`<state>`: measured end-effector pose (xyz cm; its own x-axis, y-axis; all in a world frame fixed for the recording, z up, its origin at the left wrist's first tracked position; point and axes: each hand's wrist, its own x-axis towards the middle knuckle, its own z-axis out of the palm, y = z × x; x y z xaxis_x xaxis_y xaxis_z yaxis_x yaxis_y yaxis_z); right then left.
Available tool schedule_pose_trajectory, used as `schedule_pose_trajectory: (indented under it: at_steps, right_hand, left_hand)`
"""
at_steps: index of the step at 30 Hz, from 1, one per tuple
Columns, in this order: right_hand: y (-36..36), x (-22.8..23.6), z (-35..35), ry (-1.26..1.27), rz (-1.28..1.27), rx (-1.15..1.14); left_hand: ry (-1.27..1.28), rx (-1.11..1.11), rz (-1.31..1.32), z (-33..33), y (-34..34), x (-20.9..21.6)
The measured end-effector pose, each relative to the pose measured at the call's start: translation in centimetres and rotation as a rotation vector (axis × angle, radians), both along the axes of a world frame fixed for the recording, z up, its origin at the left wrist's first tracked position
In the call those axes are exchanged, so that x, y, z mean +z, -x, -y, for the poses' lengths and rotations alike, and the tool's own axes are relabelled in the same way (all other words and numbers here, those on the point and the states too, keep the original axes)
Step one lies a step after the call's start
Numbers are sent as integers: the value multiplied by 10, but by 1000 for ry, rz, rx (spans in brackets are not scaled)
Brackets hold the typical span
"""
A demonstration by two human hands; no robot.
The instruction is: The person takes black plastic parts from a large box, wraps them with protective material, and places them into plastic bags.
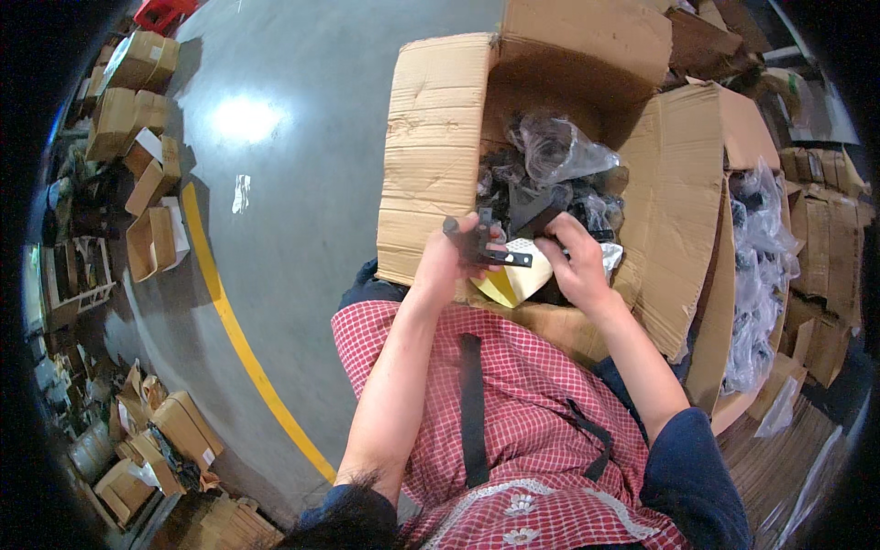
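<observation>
My left hand [444, 264] is closed round a black bracket-like part [480, 244] with a flat arm that has holes along it. My right hand [579, 268] has its fingers bent against a dark flat-sided part [535, 216], just right of the bracket; whether the two parts touch, I cannot tell. Both hands are over the near side of an open cardboard box [434, 147]. Under them lies a yellow-and-white sheet-like item [519, 277]. Clear plastic bags [561, 151] and dark parts fill the box, their exact kinds hidden by the wrapping.
To the right stands another open carton [733, 367] full of plastic-wrapped pieces [759, 284]. A yellow line [240, 337] runs along the grey floor [302, 183]. Cardboard boxes [137, 115] are heaped along the left side, with more stacked cartons [830, 238] at the far right.
</observation>
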<state>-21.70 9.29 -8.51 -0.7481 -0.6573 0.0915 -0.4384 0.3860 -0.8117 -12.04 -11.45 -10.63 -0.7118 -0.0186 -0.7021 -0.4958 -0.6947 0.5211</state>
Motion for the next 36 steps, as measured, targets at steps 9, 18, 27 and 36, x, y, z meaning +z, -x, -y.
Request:
schedule_pose_trajectory:
  at_steps: [9,18,27,36]
  right_hand:
    - [-32,31,-7,75,2,352]
    - [58,-94,-102,-901,-437,113]
    - [25,-38,-79,-228,-317,-199]
    - [-18,17,-18,69,74,216]
  left_hand:
    - [-194,-256,75,-18,10,23]
    - [-254,-7,-23,-23,11,-8]
    - [-247,50,50,-18,9,-12]
    - [-443,-105,52,-24,14,-8]
